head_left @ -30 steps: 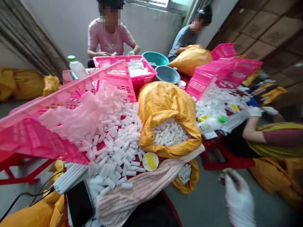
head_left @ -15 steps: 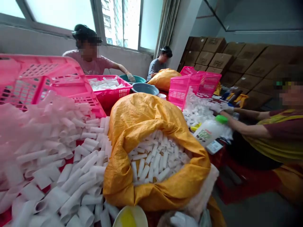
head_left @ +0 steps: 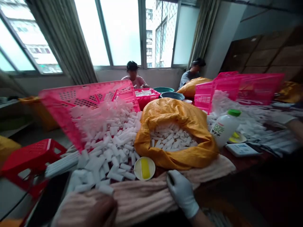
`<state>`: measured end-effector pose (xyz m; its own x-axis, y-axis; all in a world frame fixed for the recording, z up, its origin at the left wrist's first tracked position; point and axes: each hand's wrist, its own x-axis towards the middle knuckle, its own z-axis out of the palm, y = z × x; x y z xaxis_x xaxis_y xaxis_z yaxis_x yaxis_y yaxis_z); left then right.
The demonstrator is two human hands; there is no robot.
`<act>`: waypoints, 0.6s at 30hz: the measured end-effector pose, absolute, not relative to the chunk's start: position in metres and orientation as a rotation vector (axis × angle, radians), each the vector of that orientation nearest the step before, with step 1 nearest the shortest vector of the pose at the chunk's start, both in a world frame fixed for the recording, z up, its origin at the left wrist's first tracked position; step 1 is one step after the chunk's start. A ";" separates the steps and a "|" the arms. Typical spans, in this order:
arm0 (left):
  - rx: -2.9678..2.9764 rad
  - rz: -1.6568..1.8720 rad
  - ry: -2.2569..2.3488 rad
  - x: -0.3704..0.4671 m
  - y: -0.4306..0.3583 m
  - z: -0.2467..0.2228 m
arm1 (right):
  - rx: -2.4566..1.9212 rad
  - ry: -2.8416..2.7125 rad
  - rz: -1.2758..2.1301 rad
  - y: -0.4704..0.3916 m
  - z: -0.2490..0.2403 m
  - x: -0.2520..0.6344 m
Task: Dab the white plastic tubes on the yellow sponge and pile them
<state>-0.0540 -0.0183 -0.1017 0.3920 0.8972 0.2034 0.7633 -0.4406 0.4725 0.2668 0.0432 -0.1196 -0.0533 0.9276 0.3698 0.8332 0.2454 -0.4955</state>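
Observation:
A pink ribbed cloth point(head_left: 144, 197) stretches along the near table edge between my two hands. My right hand point(head_left: 182, 192), in a white glove, has its fingers curled round the cloth. At the bottom, my left hand point(head_left: 101, 211) lies against the cloth's left part; it is dark and blurred, so its fingers are unclear. Just beyond are a round dish point(head_left: 137, 170) with a yellow piece on it and a heap of short white tubes point(head_left: 111, 154). Behind the cloth stands an open orange sack point(head_left: 170, 108) full of similar white tubes.
A pink basket point(head_left: 94, 86) lies tipped behind the heap. Right of the sack are a white bottle with green cap point(head_left: 224, 127) and a white device point(head_left: 243, 149). A co-worker's gloved hand point(head_left: 281, 119) is at far right. A red stool point(head_left: 28, 154) stands left; two people sit beyond.
My view has swung left and drawn back, so the sack looks smaller. Both my hands have come clearly into view, with the pink cloth spread between them.

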 end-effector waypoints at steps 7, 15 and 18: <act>2.324 0.521 1.582 -0.041 -0.019 -0.088 | -1.569 -1.904 0.266 0.048 -0.114 0.265; 2.257 0.431 1.606 -0.021 -0.011 -0.058 | -1.273 -2.038 0.368 0.064 -0.076 0.304; 2.236 0.586 1.701 0.010 0.013 -0.049 | -1.237 -2.023 0.293 0.098 -0.046 0.315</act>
<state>0.0103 0.0133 -0.0487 0.2285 0.9614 0.1534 0.8521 -0.2737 0.4461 0.3154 0.0983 -0.0463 -0.2660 0.8424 0.4687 0.6746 0.5100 -0.5337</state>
